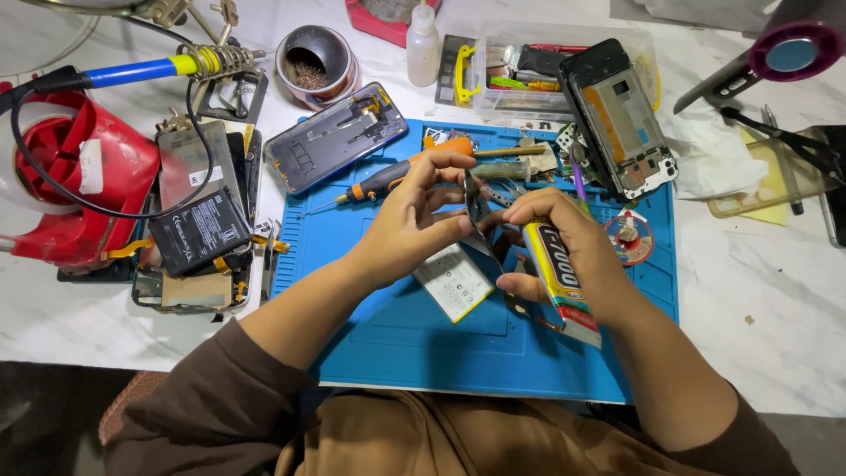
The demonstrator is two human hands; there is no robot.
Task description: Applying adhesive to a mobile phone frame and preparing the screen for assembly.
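Over the blue work mat, a thin dark phone frame is held edge-on between both hands. The left hand is raised above the mat with thumb and fingertips pinched on the upper part of the frame. The right hand is closed around a yellow-and-black glue tube, whose nozzle end is brought against the frame's edge while its flat crimped tail points down toward the person's body. A white rectangular battery is seen lying flat on the mat just beneath the hands. Behind the left hand an orange-handled screwdriver rests on the mat, and beyond it an opened blue phone housing lies tilted at the mat's far left corner. Another opened phone is propped at the far right corner, leaning on a clear plastic parts box. To the left, off the mat, a black battery sits atop a stack of dismantled phones, beside a red holder and a blue-handled soldering iron in its spring stand
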